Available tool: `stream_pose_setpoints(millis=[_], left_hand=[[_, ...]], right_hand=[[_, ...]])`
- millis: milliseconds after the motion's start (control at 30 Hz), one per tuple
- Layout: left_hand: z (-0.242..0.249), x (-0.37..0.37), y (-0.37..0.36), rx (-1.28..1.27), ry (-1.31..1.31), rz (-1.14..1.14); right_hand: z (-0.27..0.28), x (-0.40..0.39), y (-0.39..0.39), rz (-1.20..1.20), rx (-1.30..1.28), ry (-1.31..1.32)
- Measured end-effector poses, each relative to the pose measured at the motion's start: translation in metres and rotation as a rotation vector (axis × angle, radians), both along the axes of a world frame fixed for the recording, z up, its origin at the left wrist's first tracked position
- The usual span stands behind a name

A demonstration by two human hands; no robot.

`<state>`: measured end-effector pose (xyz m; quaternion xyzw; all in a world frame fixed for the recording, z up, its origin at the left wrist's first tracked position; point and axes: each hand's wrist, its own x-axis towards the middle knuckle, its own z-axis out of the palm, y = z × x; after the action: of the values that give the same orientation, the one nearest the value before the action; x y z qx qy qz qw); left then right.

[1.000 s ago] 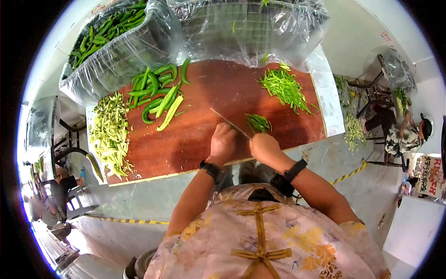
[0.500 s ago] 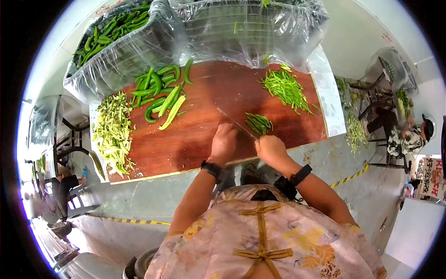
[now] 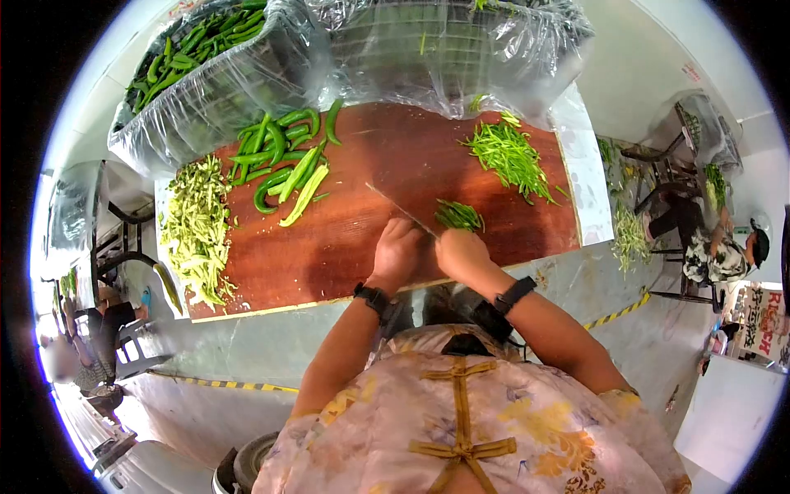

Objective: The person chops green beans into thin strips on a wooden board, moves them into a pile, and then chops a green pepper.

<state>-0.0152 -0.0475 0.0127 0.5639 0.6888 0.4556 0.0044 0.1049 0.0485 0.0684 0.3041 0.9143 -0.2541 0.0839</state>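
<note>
My right hand [image 3: 463, 255] is closed round the handle of a knife [image 3: 401, 207], whose thin blade points up and to the left over the red-brown board [image 3: 329, 247]. Close beside the blade is my left hand [image 3: 397, 251], its fingers curled down on the board; what they press on is hidden. Just right of the knife lies a small bunch of green strips [image 3: 458, 216]. Whole green peppers [image 3: 276, 148] and pale split pieces [image 3: 304, 195] lie at the upper left of the board.
Shredded green strips [image 3: 512, 156] are heaped at the board's right, a pale chopped heap [image 3: 197, 230] at its left. Behind stand plastic-lined crates, the left one holding peppers [image 3: 197, 49]. Another person [image 3: 716, 251] sits far right; one more is at the far left.
My right hand and the knife have moved left, nearer my left hand. My left hand has hardly moved.
</note>
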Motion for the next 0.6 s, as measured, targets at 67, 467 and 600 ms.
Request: stream_pose_setpoints(millis=[67, 467, 600], left_hand=[[0.003, -0.004, 0.000, -0.016, -0.016, -0.033], [-0.007, -0.001, -0.002, -0.051, 0.031, 0.020], [0.000, -0.001, -0.001, -0.031, 0.013, 0.005]], right_hand=[[0.001, -0.018, 0.000, 0.005, 0.064, 0.024], [0.029, 0.023, -0.008, -0.063, 0.004, -0.002], [0.026, 0.027, -0.004, -0.058, 0.028, 0.020]])
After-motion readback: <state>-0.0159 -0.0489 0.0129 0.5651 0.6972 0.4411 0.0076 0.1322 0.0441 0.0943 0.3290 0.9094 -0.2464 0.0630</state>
